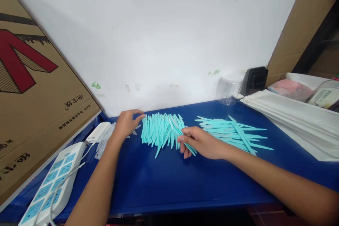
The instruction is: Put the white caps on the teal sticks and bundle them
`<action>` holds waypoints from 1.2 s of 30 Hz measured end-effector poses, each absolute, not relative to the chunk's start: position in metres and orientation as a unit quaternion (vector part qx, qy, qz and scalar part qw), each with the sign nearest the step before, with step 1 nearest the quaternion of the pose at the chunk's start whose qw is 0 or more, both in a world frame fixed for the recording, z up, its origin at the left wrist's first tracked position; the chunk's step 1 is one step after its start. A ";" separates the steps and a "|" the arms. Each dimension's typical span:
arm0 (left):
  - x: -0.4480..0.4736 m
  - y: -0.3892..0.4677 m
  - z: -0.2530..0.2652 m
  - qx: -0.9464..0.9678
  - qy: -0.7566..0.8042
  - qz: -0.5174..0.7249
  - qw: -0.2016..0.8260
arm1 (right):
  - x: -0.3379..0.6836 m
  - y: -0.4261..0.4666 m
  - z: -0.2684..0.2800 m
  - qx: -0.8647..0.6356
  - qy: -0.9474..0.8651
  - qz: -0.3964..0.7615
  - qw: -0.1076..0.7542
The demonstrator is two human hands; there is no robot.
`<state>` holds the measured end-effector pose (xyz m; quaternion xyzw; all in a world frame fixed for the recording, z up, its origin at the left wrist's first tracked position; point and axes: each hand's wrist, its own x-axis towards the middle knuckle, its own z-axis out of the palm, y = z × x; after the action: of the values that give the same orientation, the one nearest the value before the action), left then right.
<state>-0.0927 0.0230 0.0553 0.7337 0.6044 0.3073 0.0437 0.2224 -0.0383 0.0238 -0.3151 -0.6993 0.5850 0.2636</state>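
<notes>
My right hand (194, 141) is closed around a few slim turquoise eyebrow razors (175, 127), whose pale tips point up and left. It is over the right end of a dense row of similar razors (156, 130) lying side by side on the blue table (159, 183). At the row's far left corner is my left hand (129, 122), thumb and forefinger curved with a small gap between their tips. Whether those tips touch a razor I cannot tell. A second, looser pile of turquoise razors (225, 130) lies to the right, some crossing others.
Small translucent pieces (103, 141) lie left of my left wrist, near a white adapter (99, 131) and a power strip (54, 180) with cables. A clear jar (230, 90) stands by the wall. White sheets or bags (296, 123) cover the right side; a cardboard box (39, 88) flanks the left.
</notes>
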 end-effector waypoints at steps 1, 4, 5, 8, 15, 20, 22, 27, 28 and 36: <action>-0.078 0.019 0.056 0.725 0.563 0.381 0.112 | 0.223 -0.039 0.025 -0.316 -0.702 0.583 0.259; -0.037 0.005 0.057 0.704 0.461 0.448 0.301 | 0.223 -0.039 0.025 -0.315 -0.711 0.582 0.239; -0.026 -0.001 0.056 0.702 0.442 0.444 0.339 | 0.223 -0.039 0.024 -0.314 -0.712 0.583 0.233; -0.007 -0.012 0.051 0.713 0.410 0.404 0.400 | 0.224 -0.039 0.021 -0.316 -0.716 0.581 0.223; -0.004 -0.010 0.039 0.720 0.400 0.386 0.415 | 0.224 -0.038 0.017 -0.325 -0.733 0.556 0.218; -0.007 -0.008 0.038 0.721 0.406 0.389 0.404 | 0.224 -0.036 0.016 -0.343 -0.762 0.500 0.229; -0.007 -0.009 0.038 0.722 0.412 0.388 0.399 | 0.224 -0.034 0.016 -0.344 -0.785 0.456 0.241; -0.008 -0.006 0.036 0.705 0.420 0.405 0.403 | 0.225 -0.031 0.013 -0.376 -0.805 0.375 0.264; -0.009 -0.005 0.036 0.697 0.424 0.415 0.402 | 0.225 -0.031 0.013 -0.383 -0.807 0.366 0.262; -0.014 -0.001 0.038 0.691 0.437 0.446 0.364 | 0.226 -0.029 0.017 -0.384 -0.800 0.377 0.266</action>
<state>-0.0145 -0.0006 0.0380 0.6910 0.4371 0.4458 0.3644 0.2261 -0.0293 0.0165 -0.3836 -0.8003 0.3767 0.2655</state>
